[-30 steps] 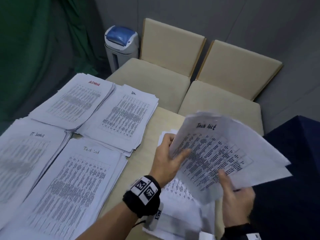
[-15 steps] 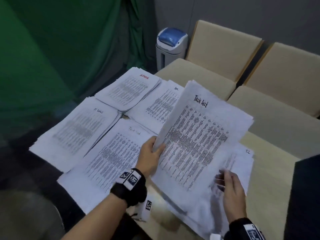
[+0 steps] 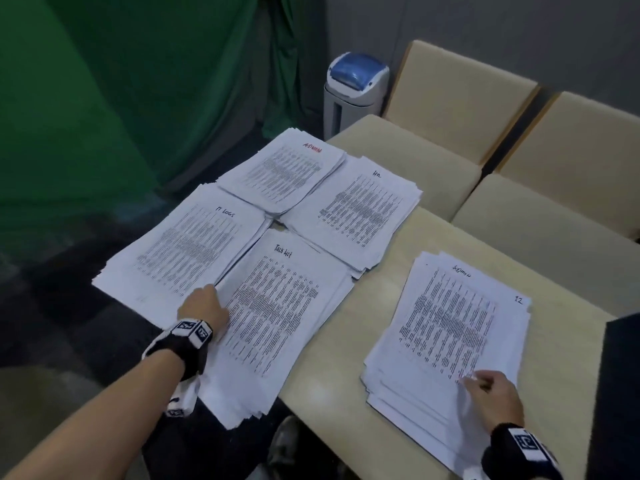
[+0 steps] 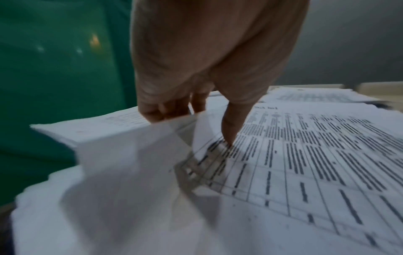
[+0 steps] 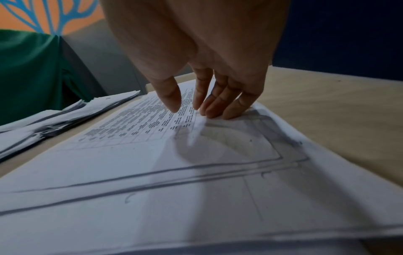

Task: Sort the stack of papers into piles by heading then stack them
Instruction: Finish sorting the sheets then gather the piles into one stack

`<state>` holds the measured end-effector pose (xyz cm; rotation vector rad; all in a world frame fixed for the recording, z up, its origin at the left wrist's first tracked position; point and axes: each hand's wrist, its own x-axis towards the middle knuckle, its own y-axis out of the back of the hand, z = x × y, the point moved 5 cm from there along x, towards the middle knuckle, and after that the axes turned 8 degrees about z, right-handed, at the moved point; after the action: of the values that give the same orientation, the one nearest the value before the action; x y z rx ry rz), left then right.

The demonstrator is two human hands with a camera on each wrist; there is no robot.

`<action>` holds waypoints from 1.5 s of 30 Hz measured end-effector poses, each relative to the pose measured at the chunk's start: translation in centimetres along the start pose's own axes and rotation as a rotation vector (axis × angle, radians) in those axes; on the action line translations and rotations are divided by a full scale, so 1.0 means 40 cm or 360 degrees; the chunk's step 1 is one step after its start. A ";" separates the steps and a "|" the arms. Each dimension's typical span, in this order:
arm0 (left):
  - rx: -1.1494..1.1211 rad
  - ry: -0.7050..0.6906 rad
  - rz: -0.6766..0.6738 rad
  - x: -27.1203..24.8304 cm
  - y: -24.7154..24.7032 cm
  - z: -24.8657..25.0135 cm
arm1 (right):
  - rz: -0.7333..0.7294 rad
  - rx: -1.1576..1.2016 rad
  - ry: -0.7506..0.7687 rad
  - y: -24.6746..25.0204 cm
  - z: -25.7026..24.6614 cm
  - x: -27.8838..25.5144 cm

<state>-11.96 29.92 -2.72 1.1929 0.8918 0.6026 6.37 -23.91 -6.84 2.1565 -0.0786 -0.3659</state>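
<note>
green curtain (image 3: 104, 116), grey wall (image 3: 485, 26), two beige chairs (image 3: 460, 98), wooden table (image 3: 346, 341).

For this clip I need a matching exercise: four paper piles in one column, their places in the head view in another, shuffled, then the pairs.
Piles
1. ADMIN pile with red heading
2. HR pile
3. IT Logs pile
4. unsorted stack

Places
A. under the right hand
B. far left corner, nearest the green curtain
C. just beyond the left hand
D. far side, beside the beige chairs

Pairs: 1-B, 2-D, 3-C, 4-A
</note>
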 end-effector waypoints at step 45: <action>-0.0860 -0.0780 -0.0304 -0.263 -0.198 0.843 | 0.0551 0.0724 -0.0361 0.190 0.157 0.080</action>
<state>10.42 1.51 -3.78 0.7039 0.3796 0.3383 8.20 -33.92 -4.76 2.4749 -0.7143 -0.4167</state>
